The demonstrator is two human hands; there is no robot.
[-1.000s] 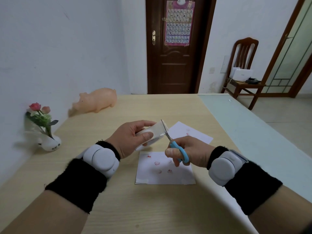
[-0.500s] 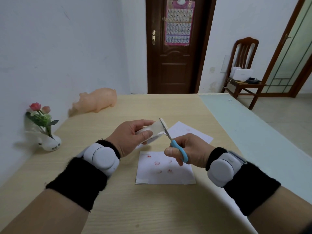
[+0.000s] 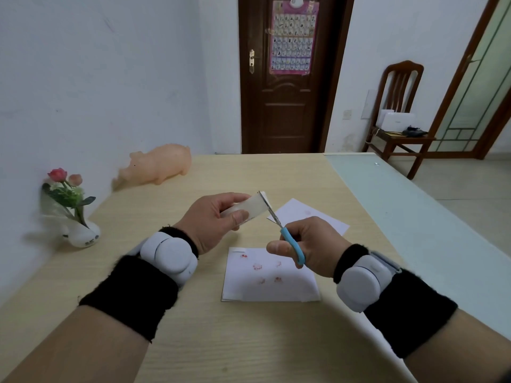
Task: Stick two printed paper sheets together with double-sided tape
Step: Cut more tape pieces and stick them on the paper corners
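Holding a white strip of double-sided tape (image 3: 250,209) above the table, the left hand (image 3: 211,221) pinches it with the thumb on the near face and the fingers curled behind. The strip's long axis runs from the hand out to the right and slightly upward, and its free end points toward the far right of the table. Whether a roll sits inside the palm cannot be told.

The right hand (image 3: 308,248) grips a pair of steel scissors with light-blue handles (image 3: 290,244), its fingers closed round the loops. The scissors point away from the person and lean left, so their blades cross the strip's free end almost at right angles. The blades look slightly parted, with one tip above the strip and the other near its lower edge.

Under both hands, a white paper sheet printed with small red figures (image 3: 269,277) lies flat on the pale wooden table (image 3: 193,341), its long sides running left to right. A second white printed sheet (image 3: 312,218) lies just beyond it, turned at an angle and partly hidden behind the scissors and right hand.
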